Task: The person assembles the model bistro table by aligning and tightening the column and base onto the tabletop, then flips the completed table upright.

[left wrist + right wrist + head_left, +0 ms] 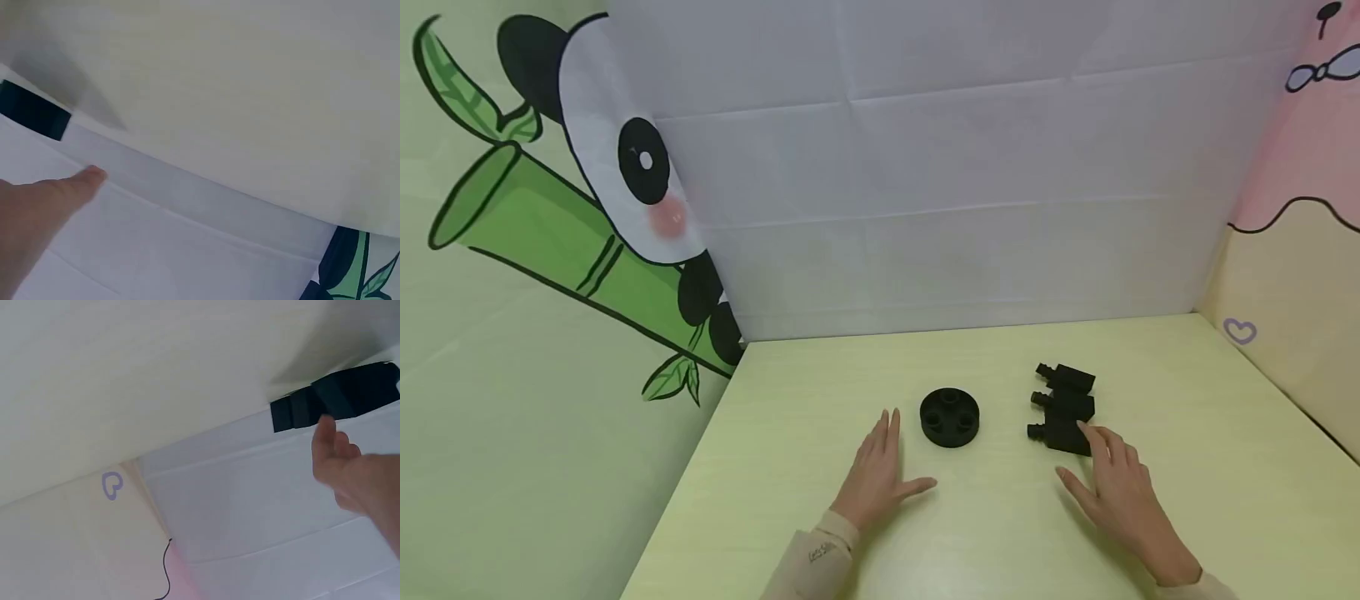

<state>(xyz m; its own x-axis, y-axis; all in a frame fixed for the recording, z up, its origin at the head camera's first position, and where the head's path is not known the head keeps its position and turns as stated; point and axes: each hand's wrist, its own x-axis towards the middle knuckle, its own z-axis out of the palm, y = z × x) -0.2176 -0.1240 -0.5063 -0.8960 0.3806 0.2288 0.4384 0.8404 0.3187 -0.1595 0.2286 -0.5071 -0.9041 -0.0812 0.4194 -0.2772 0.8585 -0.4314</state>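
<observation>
The nearest black knobbed block lies at our right hand's index fingertip, touching or not we cannot tell; the thumb stands wide, nothing held. We'd best pinch squarely, sparing the middle block beyond. The black three-holed disc sits right of our spread, empty left hand.

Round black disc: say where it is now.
In the head view, the disc lies on the table, right of the left hand, left of the black blocks.
</observation>
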